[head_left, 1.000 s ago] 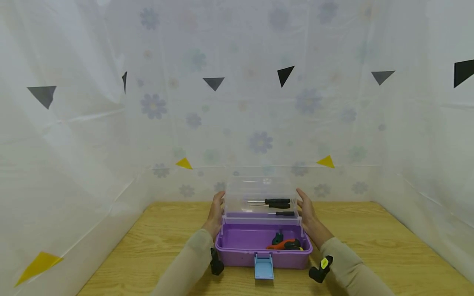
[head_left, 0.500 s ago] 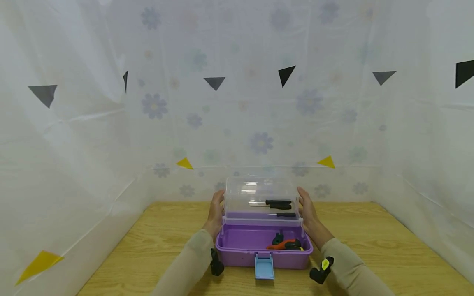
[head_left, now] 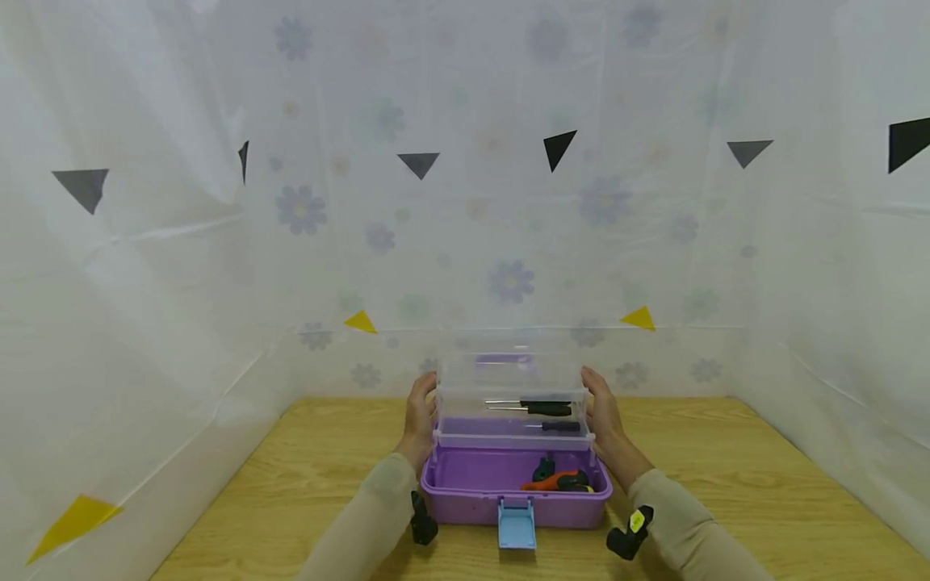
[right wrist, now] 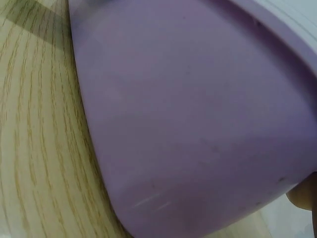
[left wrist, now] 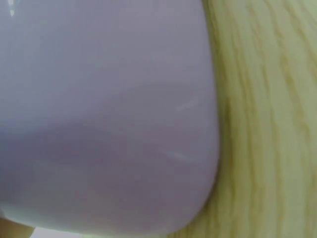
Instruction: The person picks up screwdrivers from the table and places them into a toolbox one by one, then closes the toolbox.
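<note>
A purple toolbox (head_left: 479, 510) stands on the table, its blue latch (head_left: 517, 528) hanging down in front. Above its base, a clear tray (head_left: 459, 413) carries three black-handled screwdrivers (head_left: 550, 410). Behind the tray the clear lid (head_left: 458, 371) is raised, and a purple strip shows through it. My left hand (head_left: 417, 415) lies along the left side of tray and lid, fingers upward. On the right side, my right hand (head_left: 605, 411) mirrors it with extended fingers. Exact fingertip contact is hidden. Both wrist views show mostly the toolbox's purple end walls (left wrist: 124, 124).
Inside the base, at the right, lie an orange-and-black tool (head_left: 555, 482) and a dark green tool (head_left: 544, 468). The wooden table (head_left: 320, 468) is bordered by white flowered sheeting (head_left: 465, 242) at the back and sides.
The tray with its screwdrivers has sunk slightly toward the base. The lid has tilted, and the purple strip has come into view through it. Both hands keep nearly the same places.
</note>
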A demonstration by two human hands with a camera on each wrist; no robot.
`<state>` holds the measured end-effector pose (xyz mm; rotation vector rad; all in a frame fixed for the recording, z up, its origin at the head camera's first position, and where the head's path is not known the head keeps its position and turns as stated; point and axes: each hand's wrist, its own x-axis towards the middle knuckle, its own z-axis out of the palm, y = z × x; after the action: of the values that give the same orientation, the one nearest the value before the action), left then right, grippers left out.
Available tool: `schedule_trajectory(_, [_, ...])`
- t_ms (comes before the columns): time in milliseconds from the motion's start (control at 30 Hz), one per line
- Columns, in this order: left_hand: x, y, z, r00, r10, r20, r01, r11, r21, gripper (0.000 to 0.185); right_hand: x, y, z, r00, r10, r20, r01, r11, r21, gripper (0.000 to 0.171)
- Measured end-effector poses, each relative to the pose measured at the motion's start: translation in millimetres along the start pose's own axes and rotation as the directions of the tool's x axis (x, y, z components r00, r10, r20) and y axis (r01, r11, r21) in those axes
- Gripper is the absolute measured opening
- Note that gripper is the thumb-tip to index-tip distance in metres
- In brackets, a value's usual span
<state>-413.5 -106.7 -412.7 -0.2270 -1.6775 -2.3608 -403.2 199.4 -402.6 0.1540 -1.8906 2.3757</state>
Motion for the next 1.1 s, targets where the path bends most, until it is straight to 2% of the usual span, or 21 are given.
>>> schedule_trajectory(167, [-2.2, 0.2, 1.8, 1.0, 0.017, -0.005, -0.017, 1.0, 0.001, 0.047, -1.6, -0.7, -0.3, 0.999, 0.043, -0.004, -0.043, 0.998, 0.044, 0.078])
schedule_trajectory(267, [-3.7, -0.4, 1.9, 1.0, 0.015, -0.003, -0.015, 1.0, 0.021, 0.05, -2.2, -0.6, -1.7, 0.999, 0.045, -0.01, -0.044, 0.999, 0.014, 0.078])
schedule_trajectory(533, [-2.5, 1.3, 2.1, 1.0, 0.024, 0.016, -0.025, 0.999, 0.041, 0.066, -3.2, -0.9, -3.1, 0.997, -0.041, -0.06, 0.036, 0.996, -0.076, 0.072])
schedule_trajectory(633, [-1.2, 1.8, 2.8, 0.998, 0.045, 0.045, -0.048, 0.997, 0.062, 0.055, -5.0, -1.6, -3.4, 0.996, -0.069, -0.056, 0.062, 0.991, -0.118, 0.073])
schedule_trajectory(767, [1.2, 2.6, 3.4, 0.993, 0.068, 0.1, -0.072, 0.997, 0.032, 0.05, -4.9, -2.8, -1.4, 0.999, -0.048, 0.021, 0.049, 0.999, -0.014, 0.067])
schedule_trajectory(867, [0.6, 2.9, 2.7, 0.994, 0.038, 0.106, -0.045, 0.997, 0.061, 0.046, -5.2, -2.9, -1.3, 0.998, -0.021, 0.053, 0.021, 1.0, 0.003, 0.068])
schedule_trajectory(1033, [-3.7, 2.5, 0.5, 0.993, -0.044, 0.109, 0.031, 0.992, 0.123, 0.066, -7.4, -1.7, -5.3, 0.999, -0.042, -0.004, 0.04, 0.978, -0.206, 0.079])
schedule_trajectory(1100, [-5.3, 2.5, -0.5, 0.992, -0.058, 0.112, 0.042, 0.99, 0.133, 0.07, -7.0, -0.5, -5.4, 0.999, -0.038, -0.007, 0.035, 0.976, -0.213, 0.079])
